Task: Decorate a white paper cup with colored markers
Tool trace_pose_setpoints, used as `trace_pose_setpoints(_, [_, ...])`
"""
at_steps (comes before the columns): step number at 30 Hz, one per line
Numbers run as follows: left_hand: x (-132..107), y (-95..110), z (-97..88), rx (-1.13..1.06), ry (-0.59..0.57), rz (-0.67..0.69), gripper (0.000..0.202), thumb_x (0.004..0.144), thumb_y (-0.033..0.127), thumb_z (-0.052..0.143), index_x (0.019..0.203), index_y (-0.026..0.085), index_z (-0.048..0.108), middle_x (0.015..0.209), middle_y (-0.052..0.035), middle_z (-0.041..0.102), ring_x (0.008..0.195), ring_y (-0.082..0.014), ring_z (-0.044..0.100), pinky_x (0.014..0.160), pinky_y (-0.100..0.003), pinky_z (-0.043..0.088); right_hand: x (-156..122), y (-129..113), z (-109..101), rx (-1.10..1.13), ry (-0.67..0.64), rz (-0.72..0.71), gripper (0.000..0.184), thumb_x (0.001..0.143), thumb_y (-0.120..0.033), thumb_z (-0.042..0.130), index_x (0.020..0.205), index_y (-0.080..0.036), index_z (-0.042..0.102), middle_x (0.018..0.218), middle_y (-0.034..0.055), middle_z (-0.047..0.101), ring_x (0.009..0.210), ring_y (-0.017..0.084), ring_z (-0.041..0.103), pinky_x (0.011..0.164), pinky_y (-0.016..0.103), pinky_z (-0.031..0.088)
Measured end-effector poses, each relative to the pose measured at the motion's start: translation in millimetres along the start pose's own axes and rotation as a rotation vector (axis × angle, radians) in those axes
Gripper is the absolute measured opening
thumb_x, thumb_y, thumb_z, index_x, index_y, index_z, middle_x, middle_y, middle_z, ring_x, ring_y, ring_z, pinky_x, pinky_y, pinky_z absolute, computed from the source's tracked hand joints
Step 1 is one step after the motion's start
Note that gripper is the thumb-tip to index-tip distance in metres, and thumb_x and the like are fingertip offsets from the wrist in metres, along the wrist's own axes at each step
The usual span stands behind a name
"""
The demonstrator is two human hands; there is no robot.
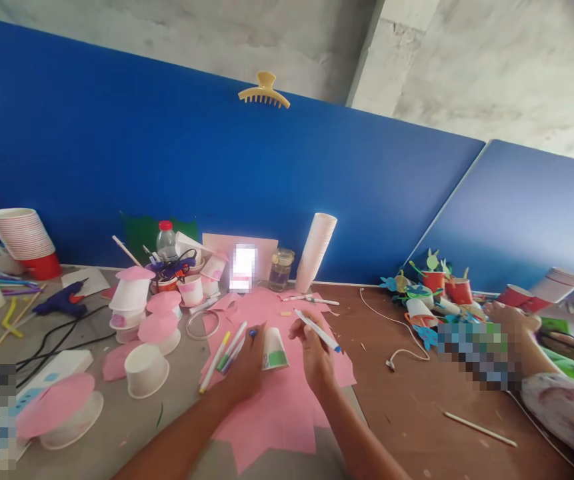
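Note:
My left hand (pixel 247 367) is closed on the side of a small white paper cup (pixel 273 341) with a green patch near its wide rim, narrow end pointing away. A small blue thing (pixel 253 332) shows at my left fingers; I cannot make out whether it is a cap. In my right hand (pixel 315 357) is a white marker (pixel 319 329) with a blue end, gripped between thumb and fingers to the right of the cup. Both hands are over a large jagged pink paper sheet (pixel 271 427). Several markers (pixel 215 362) lie on it beside my left hand.
Pink-topped paper cups (pixel 131 293) and a white bowl (pixel 145 370) stand at left, near a glue gun (pixel 64 300) and cable. Behind are a bright screen (pixel 243 267), a jar (pixel 281 269) and a leaning cup stack (pixel 317 250). Another person's arm (pixel 521 343) is at right.

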State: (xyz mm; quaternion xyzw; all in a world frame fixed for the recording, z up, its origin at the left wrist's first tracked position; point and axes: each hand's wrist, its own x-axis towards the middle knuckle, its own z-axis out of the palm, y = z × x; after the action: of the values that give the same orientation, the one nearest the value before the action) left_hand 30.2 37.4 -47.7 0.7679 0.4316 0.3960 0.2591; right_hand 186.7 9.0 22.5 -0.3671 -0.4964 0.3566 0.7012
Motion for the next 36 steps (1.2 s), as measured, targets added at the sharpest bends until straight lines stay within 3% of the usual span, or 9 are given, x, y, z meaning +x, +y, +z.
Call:
trace_pose_setpoints(3, [0.6, 2.3, -2.9, 0.079, -0.023, 0.001, 0.074, 0.078, 0.018, 0.059, 0.146, 0.018, 0.029, 0.131, -0.0176, 0.044, 0.122, -0.0332, 0.047, 0.102, -0.053, 0.043, 7.5, 8.4, 3.5, 0.269, 0.058, 0.176, 0.028, 0.089, -0.045, 0.058, 0.098, -0.021, 0.067, 0.072, 0.0016, 0.062, 0.068, 0.017, 0.057, 0.066, 0.032, 0.048])
trace_pose_setpoints(6, [1.2, 5.2, -5.0, 0.094, -0.05, 0.005, 0.073, 0.079, 0.022, 0.06, 0.146, 0.016, 0.031, 0.132, -0.0189, 0.042, 0.12, -0.033, 0.05, 0.099, -0.05, 0.046, 4.4, 20.0, -1.3, 0.356, 0.104, 0.306, 0.032, 0.083, -0.05, 0.064, 0.091, -0.02, 0.069, 0.061, -0.0013, 0.059, 0.059, 0.014, 0.053, 0.067, 0.032, 0.049])
trace_pose_setpoints(8, [1.1, 7.0, -6.0, 0.096, -0.069, -0.008, 0.076, 0.079, 0.024, 0.061, 0.147, 0.017, 0.028, 0.133, -0.0188, 0.04, 0.12, -0.0331, 0.049, 0.099, -0.05, 0.047, 0.9, 26.0, -6.2, 0.349, 0.124, 0.347, 0.032, 0.082, -0.049, 0.065, 0.096, -0.021, 0.068, 0.055, -0.0048, 0.055, 0.053, 0.012, 0.05, 0.069, 0.034, 0.051])
trace_pose_setpoints(12, [0.1, 10.9, -8.3, 0.117, -0.118, -0.035, 0.077, 0.082, 0.028, 0.061, 0.148, 0.02, 0.023, 0.137, -0.0188, 0.037, 0.123, -0.0335, 0.048, 0.1, -0.052, 0.045, -4.3, 34.3, -13.4, 0.065, 0.113, 0.241, 0.03, 0.087, -0.039, 0.059, 0.11, -0.019, 0.059, 0.061, -0.0036, 0.058, 0.06, 0.015, 0.056, 0.064, 0.032, 0.05])
trace_pose_setpoints(16, [-1.5, 12.7, -9.3, 0.173, -0.148, -0.003, 0.079, 0.082, 0.024, 0.059, 0.15, 0.019, 0.021, 0.139, -0.0203, 0.035, 0.128, -0.035, 0.044, 0.103, -0.053, 0.043, -9.9, 42.6, -15.8, -0.238, 0.013, 0.021, 0.034, 0.09, -0.033, 0.055, 0.121, -0.02, 0.051, 0.09, 0.0052, 0.067, 0.086, 0.02, 0.064, 0.077, 0.036, 0.053])
trace_pose_setpoints(18, [-2.4, 12.5, -9.0, 0.193, -0.15, 0.036, 0.077, 0.082, 0.021, 0.057, 0.15, 0.019, 0.022, 0.139, -0.0202, 0.036, 0.129, -0.036, 0.043, 0.104, -0.054, 0.042, -12.4, 45.9, -15.8, -0.31, -0.026, -0.022, 0.036, 0.092, -0.033, 0.053, 0.125, -0.022, 0.048, 0.102, 0.0086, 0.066, 0.092, 0.021, 0.064, 0.079, 0.038, 0.054])
trace_pose_setpoints(26, [-3.2, 16.3, -9.8, 0.213, -0.126, 0.258, 0.068, 0.088, 0.018, 0.046, 0.151, 0.017, 0.02, 0.136, -0.0203, 0.042, 0.13, -0.035, 0.044, 0.105, -0.055, 0.041, -12.2, 49.2, -18.7, -0.412, -0.132, 0.031, 0.038, 0.093, -0.04, 0.051, 0.126, -0.022, 0.047, 0.111, 0.0113, 0.066, 0.098, 0.023, 0.066, 0.082, 0.039, 0.055])
trace_pose_setpoints(31, [-2.5, 19.5, -10.0, 0.222, -0.151, 0.248, 0.068, 0.088, 0.019, 0.047, 0.15, 0.016, 0.02, 0.137, -0.0211, 0.042, 0.131, -0.0352, 0.043, 0.108, -0.059, 0.038, -10.5, 43.4, -21.7, -0.442, -0.214, 0.069, 0.043, 0.089, -0.043, 0.057, 0.124, -0.018, 0.051, 0.1, 0.0085, 0.07, 0.086, 0.023, 0.068, 0.074, 0.036, 0.057])
trace_pose_setpoints(36, [-2.8, 17.1, -8.2, 0.205, -0.153, 0.222, 0.08, 0.085, 0.042, 0.061, 0.149, 0.015, 0.022, 0.141, -0.0236, 0.039, 0.136, -0.0405, 0.036, 0.111, -0.064, 0.03, -6.9, 39.2, -23.8, -0.455, -0.188, -0.013, 0.043, 0.086, -0.039, 0.061, 0.123, -0.02, 0.053, 0.103, 0.008, 0.069, 0.09, 0.023, 0.068, 0.076, 0.036, 0.057])
